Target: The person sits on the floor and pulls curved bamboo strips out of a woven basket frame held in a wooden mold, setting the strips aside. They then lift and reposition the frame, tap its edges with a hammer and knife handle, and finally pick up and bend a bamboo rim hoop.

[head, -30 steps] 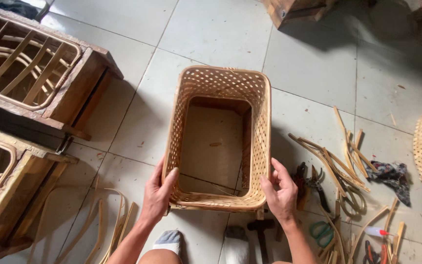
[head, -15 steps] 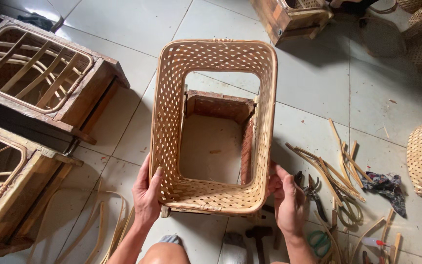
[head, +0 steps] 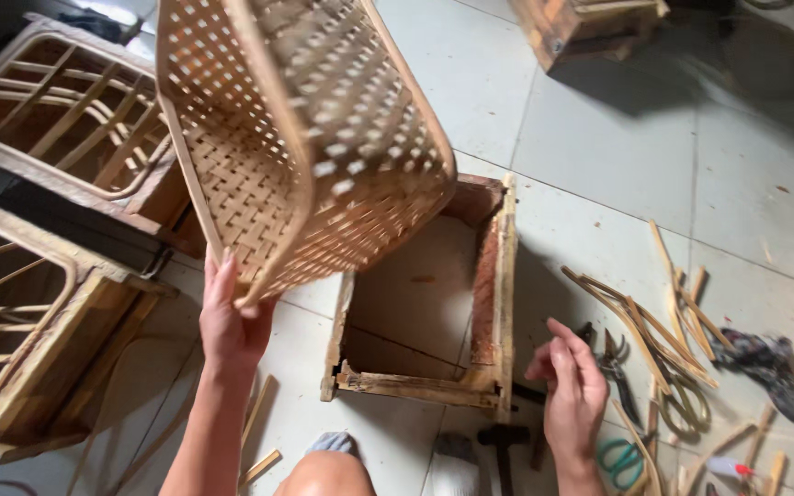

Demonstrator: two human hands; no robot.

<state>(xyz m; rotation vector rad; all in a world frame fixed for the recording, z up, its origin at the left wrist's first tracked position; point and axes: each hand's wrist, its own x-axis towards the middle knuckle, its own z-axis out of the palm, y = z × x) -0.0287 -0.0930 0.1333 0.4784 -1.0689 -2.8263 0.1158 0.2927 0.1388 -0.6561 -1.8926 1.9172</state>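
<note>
The woven basket (head: pixel 305 138) is up in the air, tilted, above and to the left of the wooden box (head: pixel 425 303) on the tiled floor (head: pixel 599 138). The left hand (head: pixel 232 321) grips the basket's lower rim from below. The right hand (head: pixel 572 386) holds nothing, fingers loosely curled, just right of the box's near corner. Further right of the box lie cane strips (head: pixel 654 321), shears (head: pixel 618 367) and a dark rag (head: pixel 760 358). Left of the box stand two wooden frames (head: pixel 57 138).
</note>
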